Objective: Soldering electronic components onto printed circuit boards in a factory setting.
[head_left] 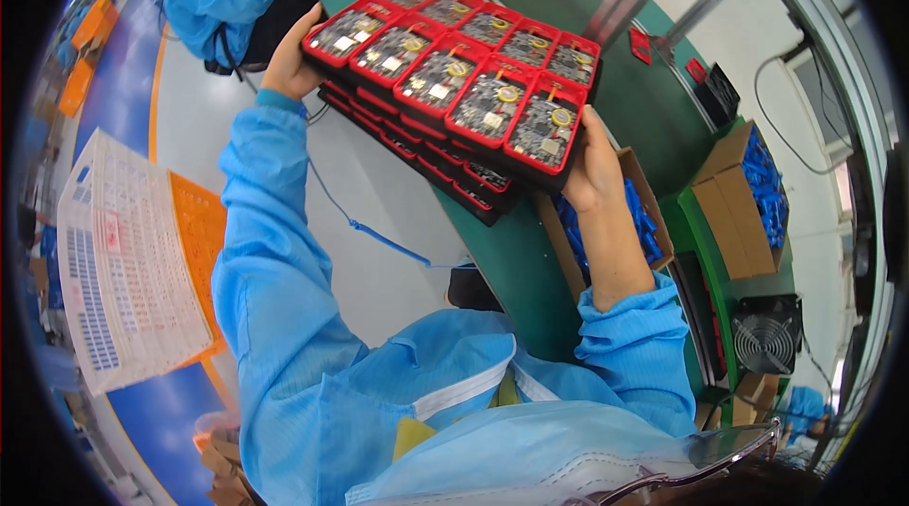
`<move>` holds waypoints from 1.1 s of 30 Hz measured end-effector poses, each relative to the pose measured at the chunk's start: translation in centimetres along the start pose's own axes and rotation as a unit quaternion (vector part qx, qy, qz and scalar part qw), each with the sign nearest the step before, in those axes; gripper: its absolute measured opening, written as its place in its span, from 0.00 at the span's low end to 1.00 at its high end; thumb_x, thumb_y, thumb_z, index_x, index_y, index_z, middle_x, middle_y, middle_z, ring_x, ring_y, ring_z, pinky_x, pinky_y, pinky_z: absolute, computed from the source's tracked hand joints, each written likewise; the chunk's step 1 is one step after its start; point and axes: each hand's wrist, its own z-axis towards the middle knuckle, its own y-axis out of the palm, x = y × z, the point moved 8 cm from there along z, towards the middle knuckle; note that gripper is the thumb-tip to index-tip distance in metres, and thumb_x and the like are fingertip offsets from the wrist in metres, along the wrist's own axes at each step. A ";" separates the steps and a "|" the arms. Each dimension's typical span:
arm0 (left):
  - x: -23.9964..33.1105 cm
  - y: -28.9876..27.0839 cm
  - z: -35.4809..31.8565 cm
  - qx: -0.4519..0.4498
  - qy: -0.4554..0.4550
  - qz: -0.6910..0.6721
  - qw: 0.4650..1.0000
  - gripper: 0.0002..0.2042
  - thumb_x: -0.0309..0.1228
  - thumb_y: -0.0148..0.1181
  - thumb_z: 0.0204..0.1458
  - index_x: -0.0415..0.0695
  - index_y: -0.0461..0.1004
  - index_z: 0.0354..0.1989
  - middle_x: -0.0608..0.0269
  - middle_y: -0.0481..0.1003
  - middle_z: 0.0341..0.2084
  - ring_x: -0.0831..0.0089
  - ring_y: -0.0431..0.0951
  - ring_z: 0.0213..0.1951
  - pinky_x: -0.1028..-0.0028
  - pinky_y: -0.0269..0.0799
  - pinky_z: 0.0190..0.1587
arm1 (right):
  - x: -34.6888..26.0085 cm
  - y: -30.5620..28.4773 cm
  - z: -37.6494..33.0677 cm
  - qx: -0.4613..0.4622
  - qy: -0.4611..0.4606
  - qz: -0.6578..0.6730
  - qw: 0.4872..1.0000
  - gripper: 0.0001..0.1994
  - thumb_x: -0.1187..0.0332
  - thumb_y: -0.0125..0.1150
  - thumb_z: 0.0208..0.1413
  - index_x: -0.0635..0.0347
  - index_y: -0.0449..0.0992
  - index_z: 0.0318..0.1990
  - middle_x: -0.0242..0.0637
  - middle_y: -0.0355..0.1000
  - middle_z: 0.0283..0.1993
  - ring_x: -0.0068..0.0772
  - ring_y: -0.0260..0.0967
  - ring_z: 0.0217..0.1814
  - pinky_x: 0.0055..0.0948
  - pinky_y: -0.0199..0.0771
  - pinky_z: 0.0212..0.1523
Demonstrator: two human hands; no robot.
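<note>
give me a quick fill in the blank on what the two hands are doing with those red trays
1. Both hands grip a stack of trays whose colour is ____.
2. The left hand and the right hand hold the stack at ____ ends.
3. The cardboard box below the right hand holds parts of ____ colour.
4. The long bench under the stack has a ____ top.

Missing words: red; opposite; blue; green

Green worktop [530,260] runs through the middle; cardboard box of blue parts [757,194] sits at three o'clock, a fan [765,334] at four, a printed chart [123,260] at nine.
</note>
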 end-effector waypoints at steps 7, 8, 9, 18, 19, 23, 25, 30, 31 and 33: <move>4.7 2.7 -7.4 0.011 0.340 0.328 0.881 0.31 0.29 0.62 0.47 0.41 0.58 0.61 0.52 0.68 0.53 0.66 0.71 0.51 0.69 0.71 0.49 | -3.3 1.0 -7.7 0.005 -0.026 0.045 0.999 0.19 0.59 0.50 0.60 0.63 0.66 0.53 0.42 0.68 0.53 0.36 0.67 0.54 0.39 0.66 0.56; 4.9 3.1 -7.9 0.018 0.384 0.415 0.824 0.28 0.32 0.56 0.53 0.42 0.56 0.62 0.51 0.67 0.53 0.65 0.72 0.50 0.68 0.72 0.49 | -3.9 1.0 -9.2 -0.029 -0.033 0.067 0.997 0.18 0.60 0.51 0.59 0.62 0.68 0.51 0.41 0.71 0.50 0.35 0.68 0.51 0.37 0.67 0.55; 1.6 4.3 -6.8 -0.020 0.366 0.401 0.839 0.28 0.32 0.56 0.53 0.42 0.56 0.62 0.51 0.67 0.53 0.65 0.72 0.50 0.68 0.72 0.49 | -3.8 1.1 -10.4 -0.031 -0.022 0.048 0.998 0.17 0.60 0.52 0.58 0.62 0.70 0.48 0.41 0.72 0.48 0.33 0.70 0.48 0.36 0.69 0.53; -25.6 33.6 -6.3 -0.374 -0.012 0.204 0.905 0.28 0.35 0.53 0.55 0.43 0.54 0.63 0.50 0.66 0.54 0.62 0.70 0.51 0.64 0.71 0.50 | -7.7 -5.7 -30.0 0.047 -0.075 0.084 0.993 0.16 0.57 0.48 0.62 0.60 0.68 0.47 0.35 0.72 0.45 0.22 0.70 0.44 0.27 0.72 0.47; -26.6 35.1 -8.2 -0.385 -0.045 0.192 0.902 0.28 0.35 0.53 0.55 0.43 0.54 0.63 0.50 0.65 0.54 0.62 0.70 0.51 0.63 0.71 0.51 | -7.5 -7.1 -32.3 0.062 -0.092 0.084 0.990 0.16 0.57 0.48 0.62 0.61 0.68 0.47 0.35 0.72 0.46 0.22 0.70 0.45 0.27 0.72 0.47; -29.1 37.4 -14.8 -0.394 -0.148 0.154 0.894 0.28 0.36 0.52 0.56 0.43 0.53 0.63 0.50 0.65 0.55 0.60 0.70 0.52 0.62 0.71 0.51 | -7.2 -11.4 -41.1 0.154 -0.165 0.093 0.970 0.23 0.53 0.48 0.61 0.64 0.65 0.53 0.42 0.71 0.50 0.27 0.72 0.46 0.31 0.74 0.49; -29.8 37.1 -18.4 -0.387 -0.197 0.141 0.890 0.28 0.37 0.51 0.56 0.43 0.53 0.63 0.50 0.65 0.55 0.59 0.69 0.52 0.61 0.70 0.52 | -6.7 -12.7 -46.0 0.202 -0.182 0.115 0.955 0.23 0.53 0.47 0.61 0.63 0.65 0.53 0.42 0.71 0.50 0.29 0.72 0.47 0.32 0.74 0.48; -29.3 35.3 -27.2 -0.368 -0.308 0.121 0.869 0.28 0.38 0.50 0.57 0.44 0.52 0.64 0.49 0.64 0.55 0.58 0.69 0.53 0.58 0.70 0.53 | -3.7 -15.4 -58.6 0.313 -0.249 0.161 0.902 0.23 0.54 0.47 0.62 0.66 0.66 0.53 0.46 0.71 0.50 0.31 0.73 0.46 0.31 0.75 0.48; -29.9 31.1 -24.2 -0.304 -0.280 0.154 0.898 0.30 0.44 0.49 0.56 0.45 0.51 0.64 0.52 0.60 0.59 0.58 0.65 0.57 0.58 0.69 0.54 | -3.2 -15.8 -60.5 0.313 -0.258 0.173 0.897 0.23 0.55 0.46 0.62 0.66 0.66 0.53 0.46 0.71 0.50 0.32 0.73 0.46 0.31 0.75 0.48; -30.9 35.5 -31.3 -0.413 0.033 0.357 0.837 0.28 0.46 0.46 0.58 0.43 0.53 0.63 0.54 0.60 0.58 0.58 0.68 0.54 0.59 0.70 0.53 | -1.5 -17.2 -63.9 0.322 -0.293 0.187 0.880 0.23 0.54 0.45 0.62 0.66 0.65 0.54 0.46 0.70 0.51 0.32 0.73 0.46 0.31 0.77 0.46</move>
